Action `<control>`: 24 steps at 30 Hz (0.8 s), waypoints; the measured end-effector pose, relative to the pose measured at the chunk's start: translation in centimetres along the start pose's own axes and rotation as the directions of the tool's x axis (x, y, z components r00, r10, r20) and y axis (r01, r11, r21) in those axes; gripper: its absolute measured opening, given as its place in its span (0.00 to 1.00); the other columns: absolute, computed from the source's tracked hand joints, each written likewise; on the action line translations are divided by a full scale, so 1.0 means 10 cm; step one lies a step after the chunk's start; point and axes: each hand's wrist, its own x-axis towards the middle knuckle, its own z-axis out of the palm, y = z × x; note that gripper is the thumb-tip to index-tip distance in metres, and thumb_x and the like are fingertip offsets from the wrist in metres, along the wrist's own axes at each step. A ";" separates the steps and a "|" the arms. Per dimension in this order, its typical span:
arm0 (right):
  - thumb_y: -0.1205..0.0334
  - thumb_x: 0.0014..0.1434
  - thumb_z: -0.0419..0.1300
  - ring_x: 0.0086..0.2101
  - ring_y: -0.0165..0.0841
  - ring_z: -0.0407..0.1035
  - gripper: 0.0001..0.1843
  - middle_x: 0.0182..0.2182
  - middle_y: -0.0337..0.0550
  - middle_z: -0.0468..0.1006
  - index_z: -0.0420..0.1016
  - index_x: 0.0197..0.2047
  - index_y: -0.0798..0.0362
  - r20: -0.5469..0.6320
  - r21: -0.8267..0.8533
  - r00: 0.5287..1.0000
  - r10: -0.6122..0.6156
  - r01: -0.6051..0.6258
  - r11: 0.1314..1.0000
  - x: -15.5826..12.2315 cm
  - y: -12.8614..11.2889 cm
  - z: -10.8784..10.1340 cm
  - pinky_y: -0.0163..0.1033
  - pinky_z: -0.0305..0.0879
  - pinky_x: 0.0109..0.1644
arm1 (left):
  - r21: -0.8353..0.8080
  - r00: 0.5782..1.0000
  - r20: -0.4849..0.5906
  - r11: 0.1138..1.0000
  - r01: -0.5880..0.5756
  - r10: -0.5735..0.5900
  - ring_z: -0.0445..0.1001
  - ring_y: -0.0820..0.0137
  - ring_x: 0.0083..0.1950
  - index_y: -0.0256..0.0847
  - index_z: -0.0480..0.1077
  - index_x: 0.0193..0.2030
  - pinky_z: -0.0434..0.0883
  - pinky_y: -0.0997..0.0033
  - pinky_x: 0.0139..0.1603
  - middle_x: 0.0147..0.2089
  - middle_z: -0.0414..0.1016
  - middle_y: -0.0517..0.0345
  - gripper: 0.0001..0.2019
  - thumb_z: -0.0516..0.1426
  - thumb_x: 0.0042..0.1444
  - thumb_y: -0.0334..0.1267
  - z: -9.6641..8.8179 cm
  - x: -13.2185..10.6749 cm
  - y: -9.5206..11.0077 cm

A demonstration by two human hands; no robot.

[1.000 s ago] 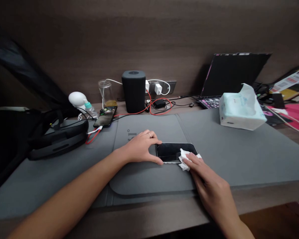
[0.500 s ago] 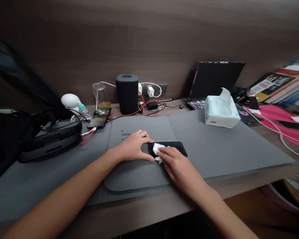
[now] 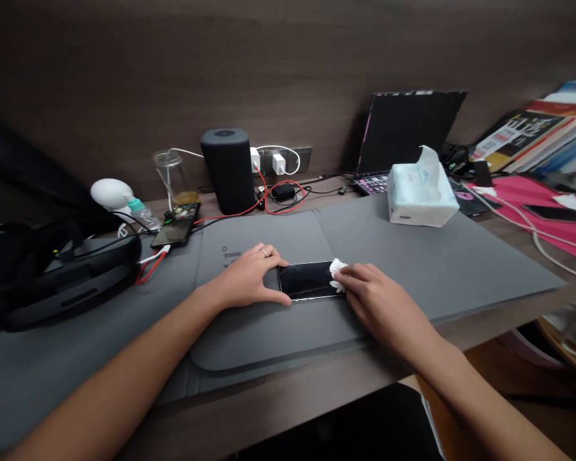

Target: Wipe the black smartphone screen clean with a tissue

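A smartphone (image 3: 304,280) with a dark screen lies flat on the grey desk mat (image 3: 269,339). Its left end sits between the thumb and fingers of my left hand (image 3: 246,279), which steadies it by the long edges. On the phone's right end, a crumpled white tissue (image 3: 336,271) is pressed against the glass. My right hand (image 3: 383,302) pinches that tissue, and its fingers hide the phone's right edge.
A tissue pack (image 3: 422,195) stands at the mat's right rear, before an open laptop (image 3: 410,131). Behind the hands are a black speaker (image 3: 228,171), a glass jar (image 3: 173,179) and red cable (image 3: 285,208). Another phone (image 3: 176,225) and a black headset (image 3: 77,275) lie left.
My right hand has slid the tissue from the left part of the phone's screen to its right end. My left hand keeps its hold on the left end. The camera view has shifted slightly.
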 end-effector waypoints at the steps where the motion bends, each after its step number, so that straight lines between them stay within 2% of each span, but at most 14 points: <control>1: 0.73 0.64 0.51 0.43 0.42 0.70 0.15 0.43 0.53 0.77 0.77 0.48 0.58 0.023 -0.016 1.000 -0.018 0.019 1.000 0.05 -0.09 0.01 0.49 0.72 0.47 | 0.000 1.000 -0.003 1.000 -0.004 0.004 0.67 0.58 0.54 0.44 0.71 0.54 0.66 0.57 0.57 0.50 0.70 0.53 0.31 0.66 0.49 0.59 0.00 0.00 0.00; 6: 0.75 0.59 0.55 0.40 0.41 0.69 0.13 0.41 0.53 0.77 0.77 0.45 0.58 0.073 0.020 0.988 -0.139 0.138 0.990 0.37 -0.61 0.11 0.46 0.71 0.42 | 0.029 1.000 -0.005 0.999 -0.030 0.030 0.67 0.59 0.52 0.43 0.70 0.53 0.67 0.58 0.56 0.49 0.70 0.53 0.27 0.66 0.51 0.55 -0.02 0.01 0.03; 9: 0.74 0.60 0.54 0.38 0.40 0.68 0.11 0.41 0.52 0.76 0.76 0.43 0.58 0.072 0.089 0.982 -0.175 0.169 0.982 0.44 -0.71 0.15 0.45 0.70 0.41 | 0.085 0.999 0.008 0.995 -0.045 0.044 0.67 0.58 0.51 0.42 0.69 0.53 0.67 0.57 0.54 0.49 0.70 0.51 0.25 0.65 0.52 0.51 -0.01 0.02 0.06; 12: 0.70 0.65 0.51 0.39 0.40 0.69 0.12 0.41 0.53 0.74 0.75 0.46 0.57 0.023 0.152 0.988 -0.155 0.150 0.977 0.37 -0.56 0.17 0.46 0.70 0.43 | 0.116 0.999 0.003 0.992 -0.048 0.048 0.66 0.57 0.52 0.40 0.67 0.54 0.67 0.56 0.54 0.50 0.70 0.50 0.27 0.64 0.52 0.53 -0.01 0.02 0.09; 16: 0.66 0.68 0.47 0.41 0.41 0.69 0.15 0.43 0.55 0.73 0.73 0.51 0.56 -0.041 0.159 0.996 -0.079 0.084 0.984 0.16 -0.13 0.12 0.46 0.70 0.44 | 0.139 0.999 -0.001 0.990 -0.031 0.032 0.66 0.57 0.52 0.39 0.67 0.53 0.67 0.55 0.54 0.50 0.70 0.50 0.28 0.63 0.51 0.55 0.00 0.02 0.11; 19: 0.65 0.67 0.48 0.39 0.40 0.70 0.15 0.42 0.53 0.73 0.74 0.50 0.54 -0.046 0.165 0.998 -0.053 0.060 0.985 0.02 0.15 0.07 0.45 0.70 0.42 | 0.152 1.000 -0.005 0.988 -0.026 0.027 0.66 0.57 0.51 0.40 0.67 0.52 0.67 0.55 0.53 0.49 0.69 0.50 0.28 0.63 0.50 0.56 0.00 0.04 0.12; 21: 0.66 0.66 0.48 0.38 0.40 0.70 0.15 0.41 0.52 0.74 0.75 0.48 0.52 -0.056 0.166 0.998 -0.041 0.049 0.985 -0.02 0.22 0.06 0.46 0.70 0.41 | 0.166 1.000 -0.007 0.986 -0.024 0.025 0.66 0.56 0.50 0.40 0.67 0.51 0.67 0.55 0.51 0.49 0.69 0.50 0.28 0.63 0.50 0.58 0.01 0.05 0.12; 24: 0.68 0.66 0.49 0.39 0.40 0.68 0.14 0.43 0.52 0.75 0.74 0.48 0.52 -0.078 0.184 0.996 -0.049 0.063 0.981 0.00 0.10 0.11 0.47 0.70 0.42 | 0.180 0.999 -0.019 0.983 -0.025 0.029 0.67 0.56 0.50 0.40 0.68 0.51 0.67 0.55 0.51 0.49 0.70 0.50 0.29 0.62 0.51 0.60 0.02 0.05 0.11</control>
